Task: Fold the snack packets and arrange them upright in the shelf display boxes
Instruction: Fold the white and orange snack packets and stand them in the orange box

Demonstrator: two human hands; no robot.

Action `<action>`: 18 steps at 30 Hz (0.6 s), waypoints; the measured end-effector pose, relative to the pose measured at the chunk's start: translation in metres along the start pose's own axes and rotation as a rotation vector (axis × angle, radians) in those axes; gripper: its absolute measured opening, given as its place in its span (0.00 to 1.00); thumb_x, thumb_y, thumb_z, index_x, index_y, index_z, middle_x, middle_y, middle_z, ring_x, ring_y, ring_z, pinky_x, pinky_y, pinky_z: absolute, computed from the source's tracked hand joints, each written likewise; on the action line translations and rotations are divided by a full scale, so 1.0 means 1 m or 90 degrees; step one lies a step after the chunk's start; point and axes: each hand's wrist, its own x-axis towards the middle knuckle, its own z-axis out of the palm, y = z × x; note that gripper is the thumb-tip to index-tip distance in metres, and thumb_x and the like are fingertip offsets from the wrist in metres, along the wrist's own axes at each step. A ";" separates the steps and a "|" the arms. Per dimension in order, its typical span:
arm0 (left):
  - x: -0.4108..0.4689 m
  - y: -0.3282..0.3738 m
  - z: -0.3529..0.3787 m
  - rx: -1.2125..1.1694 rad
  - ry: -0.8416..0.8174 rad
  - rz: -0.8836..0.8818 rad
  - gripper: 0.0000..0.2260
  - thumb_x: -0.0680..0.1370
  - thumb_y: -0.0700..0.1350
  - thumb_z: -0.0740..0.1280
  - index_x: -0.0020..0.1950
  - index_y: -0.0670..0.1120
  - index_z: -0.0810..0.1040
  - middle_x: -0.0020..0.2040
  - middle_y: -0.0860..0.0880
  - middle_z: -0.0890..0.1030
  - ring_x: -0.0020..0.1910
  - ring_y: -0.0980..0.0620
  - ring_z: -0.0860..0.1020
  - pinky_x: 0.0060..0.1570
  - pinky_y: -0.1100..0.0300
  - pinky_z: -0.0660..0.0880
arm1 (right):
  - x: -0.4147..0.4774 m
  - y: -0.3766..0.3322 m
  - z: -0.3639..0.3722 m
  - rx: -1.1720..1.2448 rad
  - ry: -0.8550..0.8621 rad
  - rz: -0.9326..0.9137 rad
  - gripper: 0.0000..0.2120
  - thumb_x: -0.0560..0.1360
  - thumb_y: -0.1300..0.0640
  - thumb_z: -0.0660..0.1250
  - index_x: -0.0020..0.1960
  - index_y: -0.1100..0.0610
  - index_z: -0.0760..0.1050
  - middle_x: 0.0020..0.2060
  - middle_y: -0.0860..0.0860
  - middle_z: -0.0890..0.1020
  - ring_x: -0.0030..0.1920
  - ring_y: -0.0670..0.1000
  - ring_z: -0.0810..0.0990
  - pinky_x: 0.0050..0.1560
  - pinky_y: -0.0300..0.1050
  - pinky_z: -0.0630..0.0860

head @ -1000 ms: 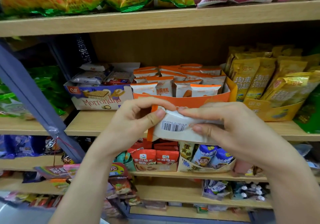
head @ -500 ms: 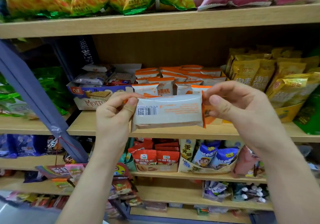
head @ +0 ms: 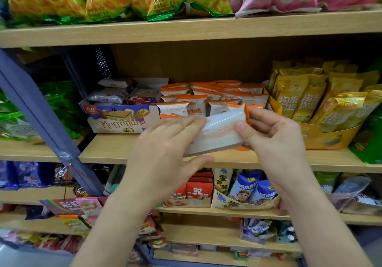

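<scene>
A white snack packet with orange ends [head: 219,134] is held flat and slightly tilted in front of the middle shelf. My right hand [head: 275,134] pinches its right orange end between thumb and fingers. My left hand [head: 165,148] lies over its left end, fingers stretched along the top and thumb beneath; that end is hidden. Behind the packet stands the orange display box [head: 275,109] filled with several matching packets [head: 206,99] standing upright.
A Morrondina wafer box [head: 122,119] sits left of the orange box, and a yellow box of gold packets [head: 322,138] sits right. A blue slanted strut [head: 41,122] crosses the left side. Shelves above and below are crowded with snack bags.
The packet has turned over, its barcode side now out of sight, and its left end dropped. My left hand slid from pinching the left end to lying across it.
</scene>
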 end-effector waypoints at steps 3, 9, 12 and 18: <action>0.000 0.007 0.010 0.084 -0.006 0.014 0.31 0.71 0.58 0.67 0.70 0.43 0.73 0.63 0.44 0.80 0.62 0.46 0.79 0.67 0.41 0.66 | -0.005 -0.002 0.006 0.018 0.011 -0.007 0.13 0.72 0.59 0.72 0.49 0.43 0.77 0.48 0.46 0.84 0.50 0.45 0.84 0.46 0.41 0.82; -0.003 0.011 0.018 -0.063 0.005 0.006 0.32 0.72 0.51 0.73 0.73 0.48 0.67 0.68 0.47 0.76 0.66 0.46 0.74 0.63 0.43 0.73 | -0.015 -0.008 0.010 0.011 -0.004 -0.049 0.16 0.71 0.60 0.73 0.48 0.39 0.76 0.42 0.37 0.84 0.49 0.38 0.82 0.45 0.35 0.80; -0.003 0.019 0.018 -0.167 0.014 -0.001 0.29 0.75 0.53 0.65 0.74 0.53 0.63 0.70 0.53 0.71 0.68 0.51 0.69 0.64 0.48 0.72 | -0.020 -0.009 0.014 -0.019 -0.049 -0.081 0.16 0.72 0.60 0.72 0.51 0.40 0.77 0.48 0.35 0.83 0.51 0.36 0.81 0.47 0.31 0.77; -0.002 0.028 0.008 -0.483 0.074 -0.157 0.14 0.76 0.55 0.63 0.61 0.57 0.77 0.58 0.59 0.77 0.62 0.56 0.73 0.58 0.67 0.71 | -0.028 -0.011 0.017 -0.173 -0.070 -0.199 0.14 0.73 0.56 0.71 0.57 0.44 0.78 0.47 0.37 0.84 0.51 0.38 0.81 0.49 0.31 0.77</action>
